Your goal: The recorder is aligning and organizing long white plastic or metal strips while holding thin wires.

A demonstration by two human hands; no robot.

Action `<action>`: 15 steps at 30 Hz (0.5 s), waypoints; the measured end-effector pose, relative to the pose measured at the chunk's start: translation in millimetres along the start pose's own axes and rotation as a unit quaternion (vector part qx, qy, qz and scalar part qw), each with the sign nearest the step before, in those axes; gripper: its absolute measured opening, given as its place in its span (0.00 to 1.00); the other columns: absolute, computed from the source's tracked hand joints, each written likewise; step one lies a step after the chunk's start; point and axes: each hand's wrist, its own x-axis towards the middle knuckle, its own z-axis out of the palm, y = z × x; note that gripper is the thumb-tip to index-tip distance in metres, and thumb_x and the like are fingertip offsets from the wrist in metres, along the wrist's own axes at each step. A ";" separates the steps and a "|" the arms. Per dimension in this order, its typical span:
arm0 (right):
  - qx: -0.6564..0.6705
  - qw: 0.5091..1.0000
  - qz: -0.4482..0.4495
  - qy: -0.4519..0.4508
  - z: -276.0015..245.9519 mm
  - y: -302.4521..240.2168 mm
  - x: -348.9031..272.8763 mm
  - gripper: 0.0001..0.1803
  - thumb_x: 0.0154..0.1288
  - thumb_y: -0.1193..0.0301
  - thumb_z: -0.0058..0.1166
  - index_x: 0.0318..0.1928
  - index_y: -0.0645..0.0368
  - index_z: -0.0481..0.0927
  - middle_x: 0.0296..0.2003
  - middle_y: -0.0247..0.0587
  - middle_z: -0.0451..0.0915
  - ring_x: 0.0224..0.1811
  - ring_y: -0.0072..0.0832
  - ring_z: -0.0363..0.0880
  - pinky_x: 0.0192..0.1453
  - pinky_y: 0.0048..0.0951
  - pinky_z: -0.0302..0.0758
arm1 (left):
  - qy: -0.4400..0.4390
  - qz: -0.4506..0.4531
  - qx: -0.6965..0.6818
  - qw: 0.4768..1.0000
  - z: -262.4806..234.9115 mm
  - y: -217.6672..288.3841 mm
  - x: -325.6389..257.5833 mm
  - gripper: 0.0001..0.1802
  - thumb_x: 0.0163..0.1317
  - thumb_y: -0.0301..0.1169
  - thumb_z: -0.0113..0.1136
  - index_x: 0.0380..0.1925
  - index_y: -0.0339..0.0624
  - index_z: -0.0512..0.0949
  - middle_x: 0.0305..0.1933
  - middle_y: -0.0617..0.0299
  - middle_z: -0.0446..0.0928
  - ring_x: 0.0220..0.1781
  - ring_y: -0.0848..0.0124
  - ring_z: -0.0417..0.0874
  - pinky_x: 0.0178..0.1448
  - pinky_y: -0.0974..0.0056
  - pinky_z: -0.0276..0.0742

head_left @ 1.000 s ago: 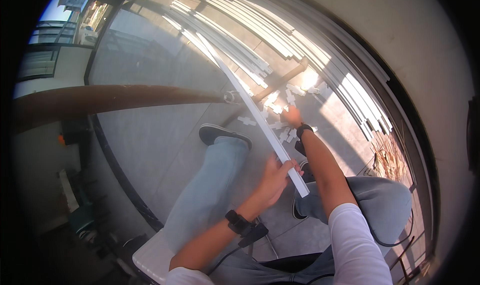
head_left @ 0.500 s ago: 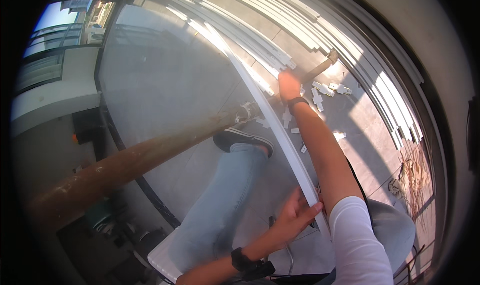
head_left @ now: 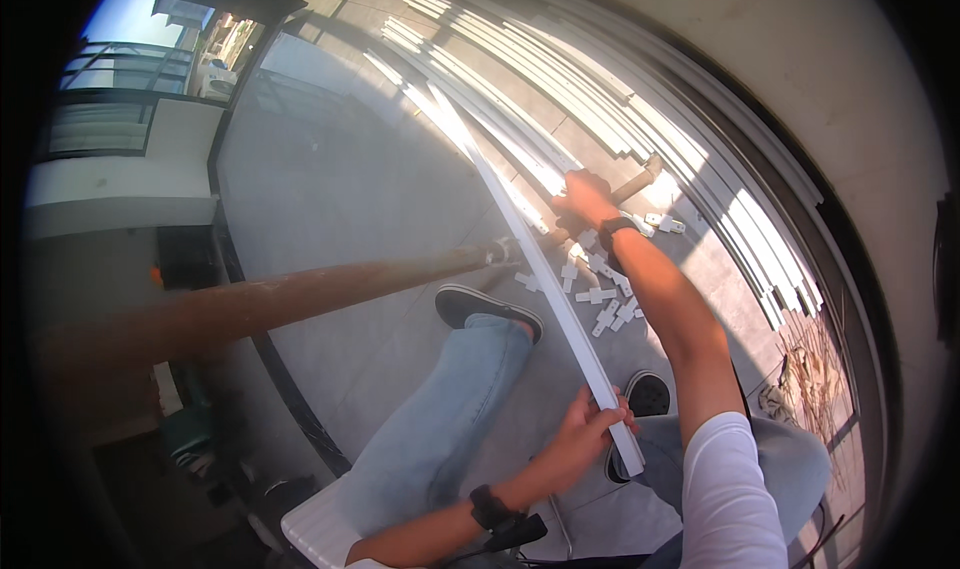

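A long white channel-like strip slants from the far left down toward my lap. My left hand grips it close to its near end, with the thumb across the top and fingers round the side. Farther out, my right hand is closed beside the near ends of several white strips on the floor. One strip end meets its fingers, but what they hold is hidden. White connector pieces, some cross-shaped, lie scattered on the tiles below my right wrist.
A rusty brown pipe crosses from the left, its capped end beyond my right hand. More white strips line the wall at right, near a bundle of dry twigs. My shoe rests near the pipe.
The view has turned a little. The held strip's near end has come into sight above my knee, still in my left hand. My right hand stays by the floor strips' ends; more connectors show.
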 end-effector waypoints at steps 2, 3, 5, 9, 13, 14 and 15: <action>-0.023 0.998 -0.011 -0.053 -36.1 -15.8 -5.6 0.26 0.53 0.51 0.67 0.43 0.58 0.81 0.43 0.47 0.83 0.47 0.43 0.83 0.48 0.39 0.79 | 0.001 0.012 -0.007 1.000 4.4 -4.6 -0.7 0.17 0.67 0.24 0.50 0.54 0.40 0.61 0.44 0.58 0.69 0.46 0.66 0.74 0.58 0.55 0.75; -0.047 0.992 0.005 -0.115 -56.7 -29.2 -8.3 0.27 0.53 0.51 0.67 0.46 0.58 0.80 0.46 0.46 0.83 0.50 0.41 0.82 0.50 0.39 0.79 | -0.013 0.027 -0.028 0.999 4.8 -7.1 -0.7 0.16 0.67 0.25 0.50 0.53 0.39 0.62 0.42 0.57 0.70 0.44 0.67 0.74 0.56 0.56 0.75; -0.066 0.987 -0.029 -0.142 -98.5 -48.6 -31.0 0.22 0.52 0.56 0.66 0.39 0.60 0.82 0.38 0.44 0.85 0.41 0.38 0.84 0.44 0.35 0.80 | -0.036 0.055 -0.055 0.996 13.5 -7.9 -5.9 0.15 0.68 0.26 0.51 0.52 0.38 0.64 0.40 0.57 0.70 0.42 0.67 0.74 0.54 0.56 0.75; -0.067 0.957 -0.069 -0.275 -195.1 -88.1 -110.4 0.24 0.52 0.52 0.58 0.29 0.64 0.83 0.22 0.40 0.80 0.23 0.34 0.77 0.29 0.34 0.73 | -0.076 0.064 -0.113 0.989 35.6 8.2 -28.7 0.16 0.69 0.36 0.54 0.48 0.36 0.67 0.36 0.57 0.70 0.35 0.70 0.72 0.45 0.61 0.75; 0.043 0.956 -0.057 -0.285 -277.3 -115.1 -238.3 0.26 0.52 0.50 0.58 0.29 0.66 0.82 0.20 0.38 0.76 0.21 0.28 0.73 0.26 0.29 0.68 | -0.061 0.088 -0.219 0.970 35.3 6.8 -23.4 0.33 0.63 0.58 0.56 0.45 0.35 0.67 0.35 0.58 0.67 0.30 0.73 0.68 0.33 0.68 0.69; 0.153 0.943 -0.084 -0.285 -300.6 -131.9 -285.3 0.21 0.53 0.55 0.62 0.22 0.62 0.79 0.17 0.32 0.72 0.17 0.21 0.69 0.19 0.25 0.63 | -0.046 0.117 -0.207 0.970 32.4 7.9 -30.1 0.39 0.59 0.64 0.57 0.45 0.35 0.67 0.36 0.58 0.67 0.29 0.74 0.68 0.31 0.69 0.69; 0.155 0.931 0.009 -0.331 -303.3 -118.1 -312.1 0.21 0.54 0.55 0.62 0.25 0.63 0.80 0.18 0.32 0.72 0.17 0.21 0.68 0.20 0.25 0.63 | -0.038 0.120 -0.222 0.967 50.0 10.3 -39.1 0.40 0.56 0.67 0.57 0.44 0.37 0.69 0.36 0.59 0.69 0.27 0.74 0.68 0.30 0.69 0.69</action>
